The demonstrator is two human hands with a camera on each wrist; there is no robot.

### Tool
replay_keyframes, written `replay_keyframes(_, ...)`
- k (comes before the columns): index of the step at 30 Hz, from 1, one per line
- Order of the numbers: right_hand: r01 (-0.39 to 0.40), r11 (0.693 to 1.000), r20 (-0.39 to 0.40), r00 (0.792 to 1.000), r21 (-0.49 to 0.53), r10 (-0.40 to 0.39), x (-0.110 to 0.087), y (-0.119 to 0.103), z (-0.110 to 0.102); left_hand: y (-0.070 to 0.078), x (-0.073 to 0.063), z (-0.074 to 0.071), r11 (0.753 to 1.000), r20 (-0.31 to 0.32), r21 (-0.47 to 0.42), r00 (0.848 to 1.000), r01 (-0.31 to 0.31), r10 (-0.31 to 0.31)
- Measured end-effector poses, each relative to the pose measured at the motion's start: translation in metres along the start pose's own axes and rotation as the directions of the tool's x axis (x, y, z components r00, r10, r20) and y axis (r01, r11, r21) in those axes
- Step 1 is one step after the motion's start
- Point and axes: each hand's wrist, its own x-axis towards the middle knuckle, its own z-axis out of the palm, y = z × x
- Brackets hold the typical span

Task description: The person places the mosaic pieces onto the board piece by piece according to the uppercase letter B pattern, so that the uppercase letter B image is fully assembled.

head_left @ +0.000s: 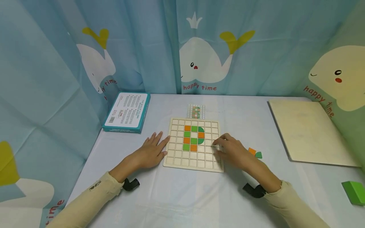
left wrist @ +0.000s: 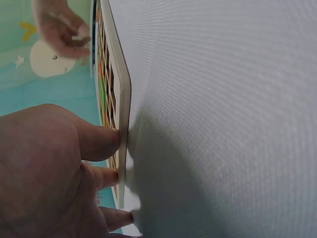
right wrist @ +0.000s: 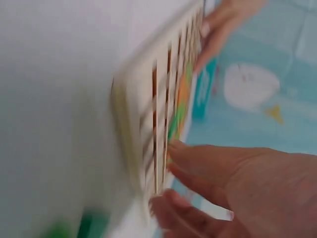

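A square wooden grid board (head_left: pixel 177 161) lies on the table with orange, green and dark green pieces set in its cells. The pieces form a ring with a two-square stem; dark green rounded pieces (head_left: pixel 201 141) make its right corners. My left hand (head_left: pixel 151 152) rests spread at the board's left edge, its thumb (left wrist: pixel 101 142) touching the rim. Over the board's right edge, my right hand (head_left: pixel 231 150) hovers with loosely bent fingers, and no piece shows between them. On the table beside it lie an orange piece (head_left: pixel 252 151) and a dark green piece (head_left: pixel 258 155).
Behind the board lies a small pattern card (head_left: pixel 201 111) with a similar coloured figure. A teal box (head_left: pixel 125 110) sits at the back left. To the right are a large pale board (head_left: pixel 313 133) and a green block (head_left: pixel 353 192). Curtains (head_left: pixel 159 47) surround the table.
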Motion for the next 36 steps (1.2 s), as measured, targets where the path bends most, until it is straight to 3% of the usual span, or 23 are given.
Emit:
replay_keyframes(7,-0.176,0.984,0.075,0.982,-0.006,0.176,-0.045,0.057,-0.037,0.0,0.0,-0.001,1.0,-0.002,-0.001,1.0,-0.007,0.007)
replay_keyframes(13,-0.267,0.964,0.111,0.958,0.012,0.264,-0.067,0.093,-0.047,-0.001,0.0,-0.001,1.0,0.0,0.005,1.0,-0.008,0.008)
replay_keyframes(21,-0.278,0.961,0.04,0.96,0.01,0.278,-0.07,0.104,-0.039,-0.002,0.002,0.001,1.0,0.002,0.001,1.0,-0.01,0.01)
replay_keyframes(27,-0.316,0.949,-0.01,0.949,-0.002,0.316,-0.068,0.111,-0.04,-0.003,0.002,0.001,1.0,0.006,0.005,1.0,-0.008,0.008)
replay_keyframes(32,-0.258,0.964,0.019,0.966,0.056,0.258,-0.071,0.115,-0.042,-0.002,0.001,0.0,1.0,0.008,0.002,1.0,-0.006,0.006)
replay_keyframes(36,-0.233,0.97,-0.003,0.972,0.062,0.234,-0.073,0.117,-0.038,-0.002,0.001,0.0,1.0,0.008,0.002,1.0,-0.01,0.01)
